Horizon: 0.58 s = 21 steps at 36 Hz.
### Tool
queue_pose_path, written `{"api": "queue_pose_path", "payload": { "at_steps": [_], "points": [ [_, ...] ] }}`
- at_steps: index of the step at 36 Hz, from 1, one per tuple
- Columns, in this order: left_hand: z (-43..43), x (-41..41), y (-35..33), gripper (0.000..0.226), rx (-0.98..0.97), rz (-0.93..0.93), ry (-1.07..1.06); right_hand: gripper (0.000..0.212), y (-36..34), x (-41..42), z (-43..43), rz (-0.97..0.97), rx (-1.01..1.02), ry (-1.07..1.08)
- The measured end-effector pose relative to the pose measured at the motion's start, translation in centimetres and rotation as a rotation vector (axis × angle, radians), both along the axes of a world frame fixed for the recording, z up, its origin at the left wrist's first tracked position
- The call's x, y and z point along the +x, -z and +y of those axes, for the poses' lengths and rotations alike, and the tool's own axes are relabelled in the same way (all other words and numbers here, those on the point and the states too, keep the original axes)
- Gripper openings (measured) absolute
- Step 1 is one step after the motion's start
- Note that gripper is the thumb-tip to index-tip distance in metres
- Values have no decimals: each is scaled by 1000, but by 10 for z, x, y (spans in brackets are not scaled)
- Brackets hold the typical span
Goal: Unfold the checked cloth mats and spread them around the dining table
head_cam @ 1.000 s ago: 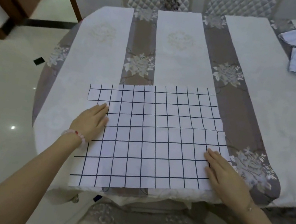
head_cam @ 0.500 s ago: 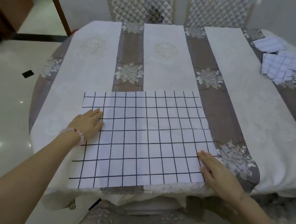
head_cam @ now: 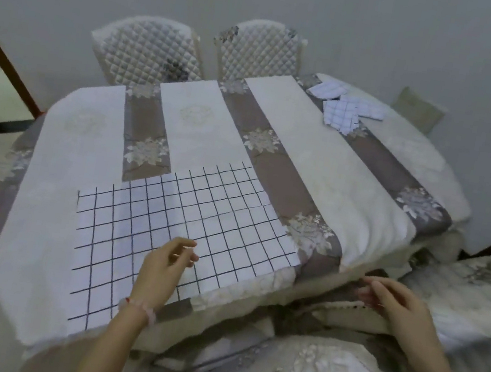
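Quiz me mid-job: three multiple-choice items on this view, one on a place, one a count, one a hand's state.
1. The folded mats lie: A. at the near edge B. at the far right of the table C. on a chair
2. Mats spread flat: A. one B. two C. four
3. The left hand: A. pinches a folded mat B. holds nothing C. grips a chair

1 B: they lie together by the far right rim. 2 A: only the spread mat near the person lies flat. 3 B: its loosely curled fingers are empty.
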<state>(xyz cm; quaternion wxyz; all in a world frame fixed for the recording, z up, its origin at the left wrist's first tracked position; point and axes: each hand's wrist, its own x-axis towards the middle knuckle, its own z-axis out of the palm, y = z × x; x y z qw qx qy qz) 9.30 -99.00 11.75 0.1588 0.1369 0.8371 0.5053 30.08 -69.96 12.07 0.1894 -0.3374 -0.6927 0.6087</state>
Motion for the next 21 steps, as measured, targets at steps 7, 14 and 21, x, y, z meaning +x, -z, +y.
{"api": "queue_pose_path", "payload": {
  "at_steps": [7, 14, 21],
  "points": [
    [107, 88, -55, 18, 301, -35, 210, 32, 5, 122, -8, 107, -259, 450],
    [234, 242, -63, 17, 383, -152, 690, 22, 98, 294, -43, -163, -496, 824],
    [318, 386, -1, 17, 139, -314, 988, 21, 153, 430, -108, -336, -779, 1062]
  ]
}}
